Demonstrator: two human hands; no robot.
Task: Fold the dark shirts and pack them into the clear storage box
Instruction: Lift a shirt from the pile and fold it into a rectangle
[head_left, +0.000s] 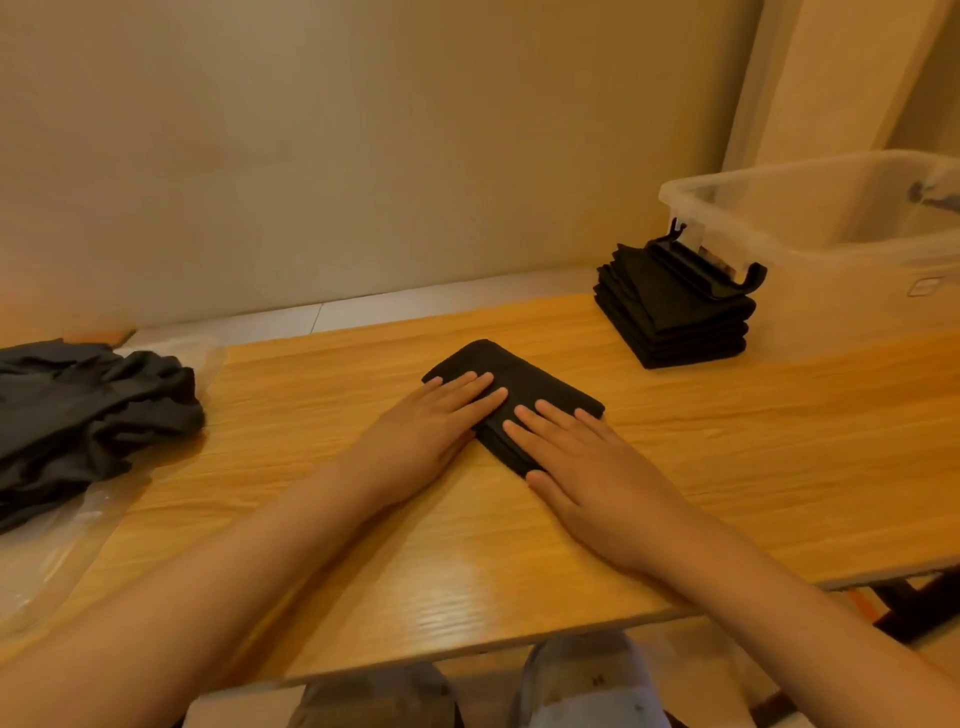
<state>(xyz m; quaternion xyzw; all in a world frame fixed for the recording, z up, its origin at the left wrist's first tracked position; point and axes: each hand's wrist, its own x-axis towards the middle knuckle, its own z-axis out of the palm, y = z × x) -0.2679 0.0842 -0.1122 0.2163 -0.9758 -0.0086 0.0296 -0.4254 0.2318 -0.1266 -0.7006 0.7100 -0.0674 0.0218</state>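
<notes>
Pressing the folded shirt flat, well left of the clear storage box, with left hand and right hand both spread, fingers straight, gripping nothing. Best to smooth outward and square edges before stacking. Cannot make out the box's inside; far end cut off by frame.

No legible text, small label on clear storage box blurred

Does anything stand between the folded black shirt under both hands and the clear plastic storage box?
Yes. A stack of folded black shirts sits on the wooden table beside the clear plastic storage box, on the straight path from the pressed shirt. The box's top looks open, so lifting over should clear.
</notes>
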